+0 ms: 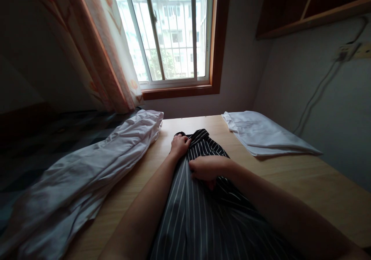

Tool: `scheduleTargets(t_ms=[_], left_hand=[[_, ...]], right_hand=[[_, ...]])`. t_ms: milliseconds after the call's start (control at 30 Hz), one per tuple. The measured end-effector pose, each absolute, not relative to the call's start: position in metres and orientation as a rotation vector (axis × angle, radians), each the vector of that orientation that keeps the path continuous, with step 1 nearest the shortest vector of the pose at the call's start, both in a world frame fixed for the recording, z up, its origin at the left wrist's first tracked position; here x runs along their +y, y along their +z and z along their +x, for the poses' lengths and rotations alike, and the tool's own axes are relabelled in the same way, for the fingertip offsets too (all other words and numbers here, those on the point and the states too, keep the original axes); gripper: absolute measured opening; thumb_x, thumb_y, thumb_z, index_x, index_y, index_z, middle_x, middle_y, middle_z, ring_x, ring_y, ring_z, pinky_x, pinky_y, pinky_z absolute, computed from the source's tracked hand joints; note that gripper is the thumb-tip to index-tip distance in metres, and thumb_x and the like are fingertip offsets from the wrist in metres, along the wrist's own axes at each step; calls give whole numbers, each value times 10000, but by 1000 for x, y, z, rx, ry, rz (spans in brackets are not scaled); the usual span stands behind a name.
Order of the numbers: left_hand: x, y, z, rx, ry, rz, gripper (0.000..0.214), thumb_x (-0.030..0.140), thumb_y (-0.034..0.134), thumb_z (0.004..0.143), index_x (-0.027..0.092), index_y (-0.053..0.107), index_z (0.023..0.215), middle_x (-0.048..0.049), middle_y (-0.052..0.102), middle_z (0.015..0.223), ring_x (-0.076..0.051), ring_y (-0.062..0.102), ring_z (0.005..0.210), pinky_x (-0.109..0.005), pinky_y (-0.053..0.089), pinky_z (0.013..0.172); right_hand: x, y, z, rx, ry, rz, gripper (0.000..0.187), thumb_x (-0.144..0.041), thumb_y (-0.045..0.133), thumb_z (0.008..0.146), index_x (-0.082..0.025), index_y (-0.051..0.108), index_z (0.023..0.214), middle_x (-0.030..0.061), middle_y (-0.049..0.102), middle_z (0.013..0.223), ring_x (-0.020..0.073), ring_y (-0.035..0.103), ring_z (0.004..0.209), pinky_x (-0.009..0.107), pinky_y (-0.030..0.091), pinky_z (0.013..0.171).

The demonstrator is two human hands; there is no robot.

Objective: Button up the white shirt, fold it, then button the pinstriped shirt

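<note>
A dark garment with thin white stripes (199, 213) lies lengthwise on a light wooden table (290, 175), running from the near edge toward the window. My left hand (179, 144) is closed on the garment's far left edge near its top. My right hand (207, 168) is curled into the striped cloth just nearer, at the garment's middle, pinching a fold. Both forearms stretch over the fabric.
A crumpled white garment (87, 178) drapes over the table's left edge. A folded white cloth (261, 134) lies at the far right of the table. Behind are a window (171, 31), a patterned curtain (107, 47), a wall shelf (313, 8) and a socket with a cable (346, 53).
</note>
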State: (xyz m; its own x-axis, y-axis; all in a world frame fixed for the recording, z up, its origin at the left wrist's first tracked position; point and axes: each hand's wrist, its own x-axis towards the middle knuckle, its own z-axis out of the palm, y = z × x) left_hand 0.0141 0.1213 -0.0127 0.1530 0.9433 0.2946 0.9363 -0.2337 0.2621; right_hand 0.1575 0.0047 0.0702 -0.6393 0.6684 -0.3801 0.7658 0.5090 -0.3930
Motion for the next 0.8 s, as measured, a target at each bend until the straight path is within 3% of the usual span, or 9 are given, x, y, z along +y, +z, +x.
scheduleTargets(t_ms=[100, 233, 333, 400, 467, 533, 667, 800], left_hand=[[120, -12, 15, 1938, 609, 2377, 306, 369, 533, 924, 185, 768, 993, -98, 640, 946, -257, 572, 997, -349, 444, 905], [119, -11, 15, 1943, 597, 2380, 335, 380, 510, 934, 173, 757, 1022, -108, 640, 982, -268, 567, 1013, -361, 441, 911], [117, -10, 15, 1930, 608, 2379, 339, 383, 500, 936, 182, 756, 1027, -108, 640, 984, -272, 566, 1010, -370, 444, 902], [116, -10, 15, 1921, 613, 2377, 340, 394, 501, 932, 191, 758, 1022, -104, 640, 965, -271, 568, 1002, -374, 447, 896], [115, -9, 16, 1923, 617, 2365, 344, 408, 504, 929, 196, 758, 1025, -102, 639, 961, -270, 568, 1002, -374, 449, 896], [115, -9, 16, 1932, 619, 2349, 351, 419, 503, 929, 199, 757, 1032, -102, 637, 972, -269, 564, 1013, -373, 447, 901], [116, -10, 17, 1933, 620, 2351, 357, 426, 498, 931, 200, 754, 1036, -103, 637, 982, -273, 558, 1027, -379, 442, 915], [117, -11, 17, 1924, 622, 2372, 350, 424, 497, 931, 199, 754, 1011, -101, 642, 970, -271, 558, 1023, -374, 441, 915]], right_hand=[[-6, 57, 139, 2610, -847, 1391, 238, -230, 510, 920, -73, 644, 1039, 101, 697, 718, 223, 668, 633, 323, 529, 604], [-13, 49, 142, 2354, -1736, 1284, 333, -173, 416, 957, -141, 505, 1276, 26, 687, 755, 156, 686, 645, 265, 550, 588], [-1, 54, 172, 2229, -2042, 1078, 261, -269, 532, 930, -165, 583, 1163, 40, 708, 877, 130, 695, 685, 216, 531, 581], [16, 56, 201, 2483, -1868, 1399, 272, -366, 545, 927, -162, 627, 1088, 52, 714, 861, 121, 665, 620, 197, 474, 513], [36, 54, 232, 2666, -1356, 1949, 276, -369, 550, 923, -140, 652, 1038, 53, 702, 776, 128, 637, 591, 213, 461, 532], [53, 48, 257, 2529, -793, 2230, 288, -383, 587, 900, -117, 677, 965, 73, 700, 744, 155, 636, 614, 239, 455, 574], [64, 36, 280, 2159, -846, 1959, 464, -551, 556, 887, -109, 679, 812, 89, 681, 701, 153, 604, 592, 249, 431, 575], [61, 33, 279, 2197, -842, 1775, 442, -564, 623, 820, -134, 673, 736, 65, 678, 715, 150, 588, 639, 247, 400, 590]])
